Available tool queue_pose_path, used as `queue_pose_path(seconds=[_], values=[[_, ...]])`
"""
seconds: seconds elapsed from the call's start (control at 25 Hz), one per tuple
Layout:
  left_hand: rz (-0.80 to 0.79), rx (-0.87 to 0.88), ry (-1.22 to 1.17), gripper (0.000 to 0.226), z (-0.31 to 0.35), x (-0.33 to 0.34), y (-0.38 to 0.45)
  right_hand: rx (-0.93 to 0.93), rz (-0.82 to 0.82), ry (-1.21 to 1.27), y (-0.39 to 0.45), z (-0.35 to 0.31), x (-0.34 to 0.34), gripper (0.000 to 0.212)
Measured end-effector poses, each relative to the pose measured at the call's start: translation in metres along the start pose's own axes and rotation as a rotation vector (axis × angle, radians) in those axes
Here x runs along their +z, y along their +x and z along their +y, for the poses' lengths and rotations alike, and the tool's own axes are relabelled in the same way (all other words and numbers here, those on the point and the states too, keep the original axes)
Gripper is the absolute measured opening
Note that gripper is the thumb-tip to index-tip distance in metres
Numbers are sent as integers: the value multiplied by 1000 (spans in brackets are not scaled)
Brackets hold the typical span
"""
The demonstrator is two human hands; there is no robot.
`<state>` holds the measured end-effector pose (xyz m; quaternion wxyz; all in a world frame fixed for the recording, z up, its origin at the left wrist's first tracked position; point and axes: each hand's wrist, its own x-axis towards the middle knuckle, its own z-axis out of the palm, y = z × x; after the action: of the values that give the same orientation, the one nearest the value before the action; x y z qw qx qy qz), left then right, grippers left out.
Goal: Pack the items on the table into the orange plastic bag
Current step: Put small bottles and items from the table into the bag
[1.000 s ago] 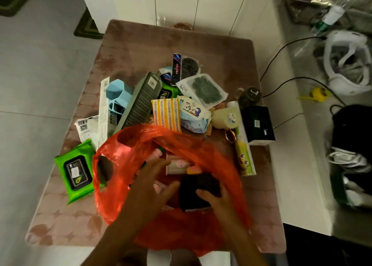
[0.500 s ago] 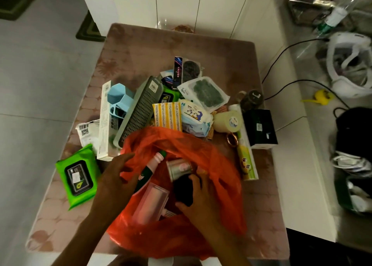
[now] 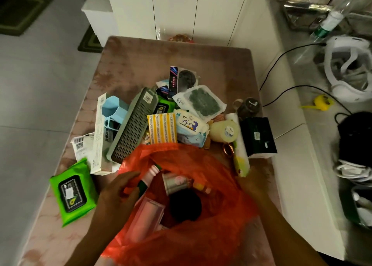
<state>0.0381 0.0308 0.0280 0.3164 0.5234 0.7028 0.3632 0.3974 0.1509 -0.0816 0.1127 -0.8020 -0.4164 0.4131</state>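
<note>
The orange plastic bag (image 3: 201,237) lies open at the near edge of the table (image 3: 161,60). Inside it I see a pink bottle (image 3: 150,176), a silver can (image 3: 175,183), a black round item (image 3: 185,205) and a pink box (image 3: 147,217). My left hand (image 3: 118,191) pinches the bag's left rim. My right hand (image 3: 248,184), blurred, is over the bag's right rim with nothing visible in it. Beyond the bag lie a green wipes pack (image 3: 72,191), a grey perforated basket (image 3: 134,124), a yellow striped pack (image 3: 162,127), baby wipes (image 3: 191,128) and a black box (image 3: 257,136).
A white box with a blue cup (image 3: 104,132), a yellow-green tube (image 3: 240,159), a pale roll (image 3: 223,130), a dark jar (image 3: 248,107) and a pouch of green pads (image 3: 201,102) crowd the table's middle. A white counter (image 3: 291,145) with black cables runs along the right.
My right hand has let go of the black item inside the bag and come out to the right rim. My left hand has shifted to the bag's left rim.
</note>
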Motion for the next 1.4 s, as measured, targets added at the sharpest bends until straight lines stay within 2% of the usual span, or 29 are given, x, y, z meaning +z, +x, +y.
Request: queue_pose_path(seconds=[0.12,0.2,0.28,0.36,0.44,0.52,0.6,0.72,0.8,0.88,1.0,1.12,1.2,1.28,1.4], values=[[-2,-14,18,59,-2,1,-1,91,-79,257,-25,-16,-27,57],[-2,-24,11,57,-3,0,1,12,-56,369,-58,-17,-48,58],[-7,-7,3,55,-1,1,3,-102,-7,400,-99,-16,-69,76],[-12,10,10,59,0,3,3,-196,-84,470,-128,-25,-83,93],[-2,32,17,53,-2,5,4,-299,-161,622,-132,-42,-85,87],[38,35,-17,44,-1,3,5,-429,-219,774,-132,-65,-75,69],[114,-27,-149,40,3,-1,4,-572,-344,830,-142,-90,-59,50],[169,-124,-342,31,14,-12,9,-701,-567,600,-160,-122,-18,48],[172,-160,-462,30,17,-20,13,-690,-594,399,-159,-135,14,58],[203,-212,-621,29,22,-28,15,-756,-544,244,-156,-148,38,66],[243,-264,-875,22,28,-39,17,-834,-406,10,-147,-160,46,62],[255,-256,-979,38,30,-47,19,-837,-312,-452,-127,-139,47,59],[275,-268,-972,26,29,-48,19,-741,-316,-758,-118,-113,54,60],[272,-277,-929,28,29,-45,18,-646,-285,-839,-108,-93,65,65],[238,-307,-837,33,29,-36,16,-596,-138,-680,-96,-85,70,58]])
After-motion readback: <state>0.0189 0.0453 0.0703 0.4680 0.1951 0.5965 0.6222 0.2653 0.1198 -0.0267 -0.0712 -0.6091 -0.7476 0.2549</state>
